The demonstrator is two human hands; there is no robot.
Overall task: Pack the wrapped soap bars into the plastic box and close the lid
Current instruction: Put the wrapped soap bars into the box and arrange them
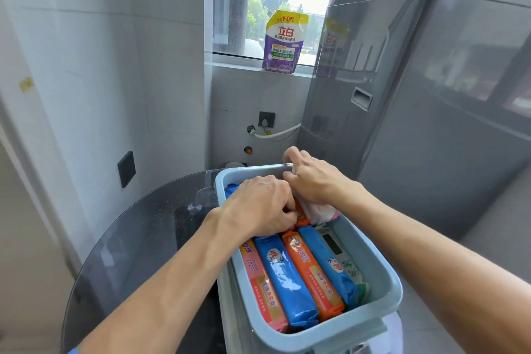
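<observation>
While both hands, left [260, 204] and right [311, 181], grip a white-wrapped soap [319, 211] at the far end of the pale blue box [388, 273], pink, blue and orange bars [287, 276] fill it on a dark glass worktop [138, 238]; a detergent pouch [284, 43] stands on the windowsill behind.

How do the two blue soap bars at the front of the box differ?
The left blue bar shows its broad face, with a round logo near its far end; the right blue bar looks narrower and is wedged between the orange bar and a pale green bar. The left one lies between the pink bar and the orange one. Both are glossy, wrapped and lie lengthwise.
</observation>
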